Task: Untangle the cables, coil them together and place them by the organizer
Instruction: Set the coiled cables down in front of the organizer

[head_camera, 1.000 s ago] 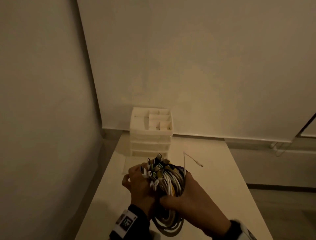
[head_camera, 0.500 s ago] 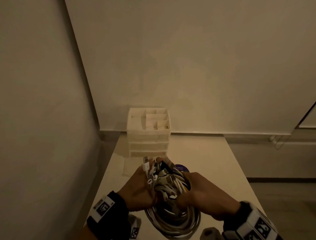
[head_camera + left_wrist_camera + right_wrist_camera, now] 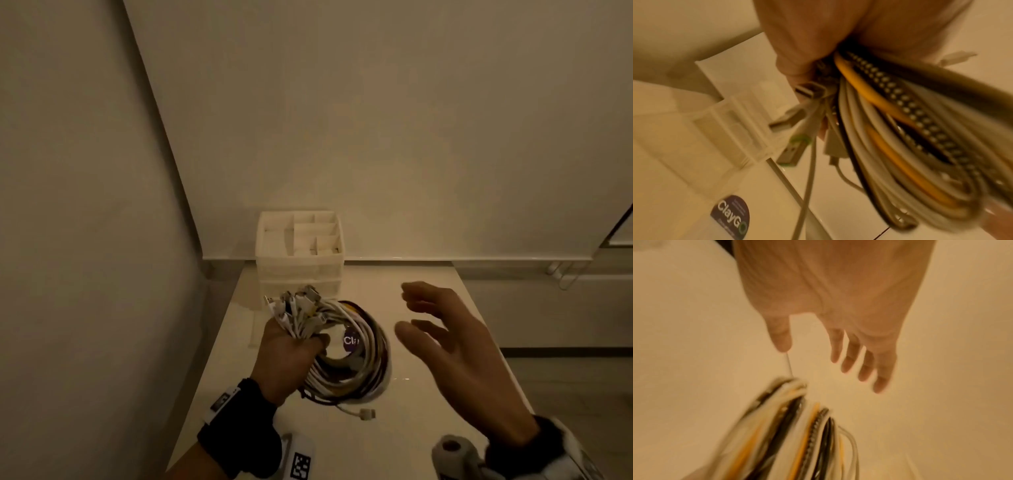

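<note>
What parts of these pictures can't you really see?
- Left hand fingers: head view, hidden behind the cable bundle.
- Purple sticker: head view, its word partly covered by cables.
- Organizer drawers: head view, contents hidden by drawer fronts.
- Cable count: right wrist view, motion-blurred.

Plain room: table, drawer organizer
</note>
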